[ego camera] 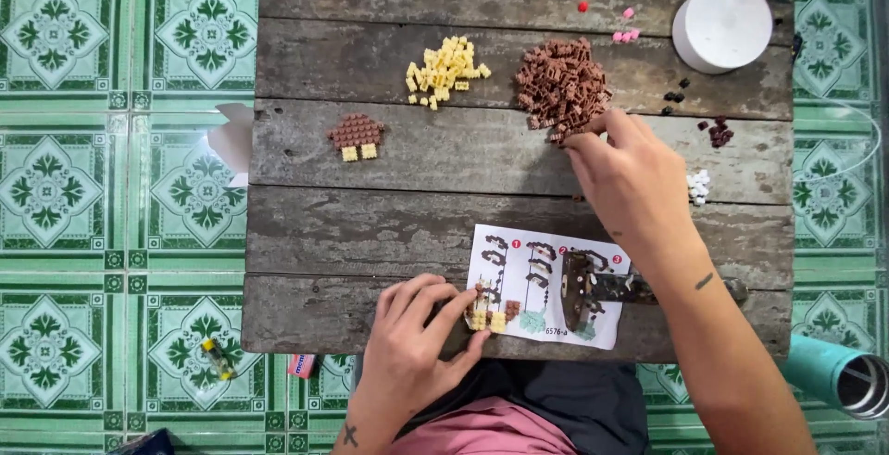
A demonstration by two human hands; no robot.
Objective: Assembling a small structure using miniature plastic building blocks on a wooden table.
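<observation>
**Small brick build part-way, one section set aside**

While the left hand (417,330) pinches a small brown-and-yellow brick assembly (491,314) against the near plank, at about seven o'clock on the wooden table (370,224), the work looks only partly done. The assembly rests on the left edge of the printed instruction sheet (546,298), whose numbered pictures show several stages; a dark tool-like object (593,288) lies across the sheet's right side. Farther out, at two o'clock, the right hand (634,173) reaches with narrowed fingers into the brown brick pile (563,85); whether it has a piece yet cannot be told. A finished-looking brown-capped piece with yellow feet (356,135) sits apart at ten o'clock. Beyond it the yellow brick pile (444,68) remains large, so, by judgement, much is left. A white round device (722,24) stands farthest, at one o'clock.
</observation>
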